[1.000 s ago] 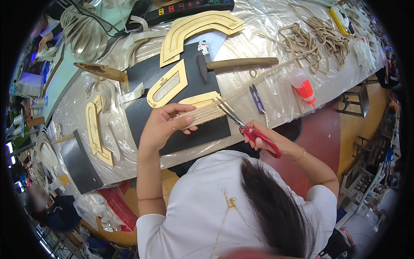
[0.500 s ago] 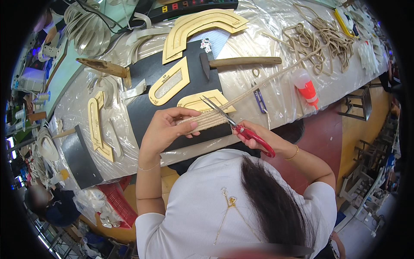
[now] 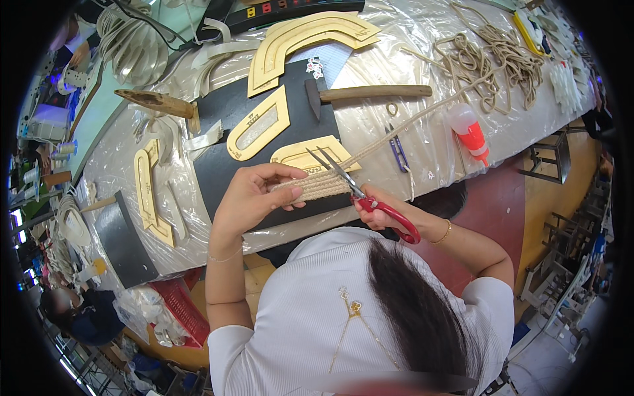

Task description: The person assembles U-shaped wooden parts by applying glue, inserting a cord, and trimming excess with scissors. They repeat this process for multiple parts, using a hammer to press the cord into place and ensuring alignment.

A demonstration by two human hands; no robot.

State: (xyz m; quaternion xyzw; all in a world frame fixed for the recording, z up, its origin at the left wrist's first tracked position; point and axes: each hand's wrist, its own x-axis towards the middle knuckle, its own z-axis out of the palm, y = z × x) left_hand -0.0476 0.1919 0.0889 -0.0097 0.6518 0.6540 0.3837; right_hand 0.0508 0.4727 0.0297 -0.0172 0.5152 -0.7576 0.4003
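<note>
My left hand (image 3: 267, 191) grips a flat bundle of beige cord (image 3: 323, 187), its strands laid side by side. A single strand of the same cord runs from the bundle up and right across the table. My right hand (image 3: 380, 208) is closed on red-handled scissors (image 3: 396, 221). Their blades are parted and lie at the right end of the bundle, pointing up and left. Just beyond the bundle a cream oval template (image 3: 314, 154) rests on a black board (image 3: 218, 181), partly covered by the cord and blades.
A hammer (image 3: 376, 94) and other cream templates (image 3: 259, 125) lie on the board. Thread snips (image 3: 397, 153) and a red-and-clear squeeze bottle (image 3: 469, 135) are to the right. Loose cord (image 3: 489, 59) is piled at the far right. A co-worker (image 3: 86, 313) is at lower left.
The scissors and my right hand have shifted slightly left along the bundle. My left hand keeps its hold in nearly the same place.
</note>
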